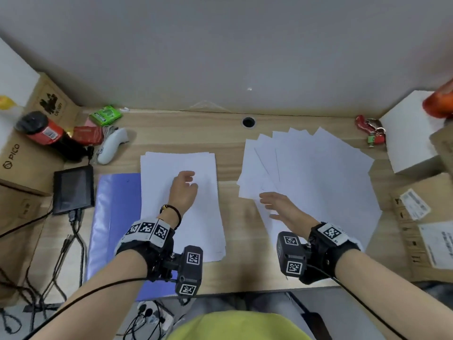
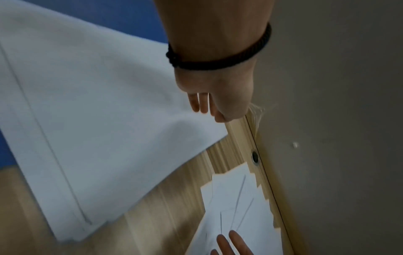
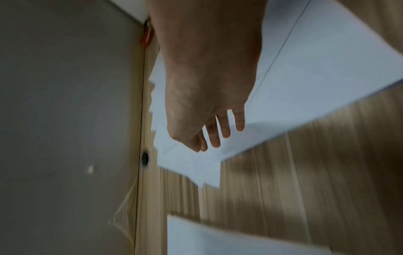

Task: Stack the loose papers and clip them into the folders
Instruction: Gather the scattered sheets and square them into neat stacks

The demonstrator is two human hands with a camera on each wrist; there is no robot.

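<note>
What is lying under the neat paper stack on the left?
The paper stack partly overlaps a blue folder, whose left part shows; the stack's right part rests on the desk. How far the folder reaches under it is hidden. The left hand is over the stack.

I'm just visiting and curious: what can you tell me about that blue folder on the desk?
The blue folder lies flat and closed on the wooden desk, at its left side. Its cover looks like glossy plastic, pale blue-violet. The squared stack of white papers overlaps its right edge, with the left hand over that stack. A black tablet lies just left of it. No clip shows.
</note>
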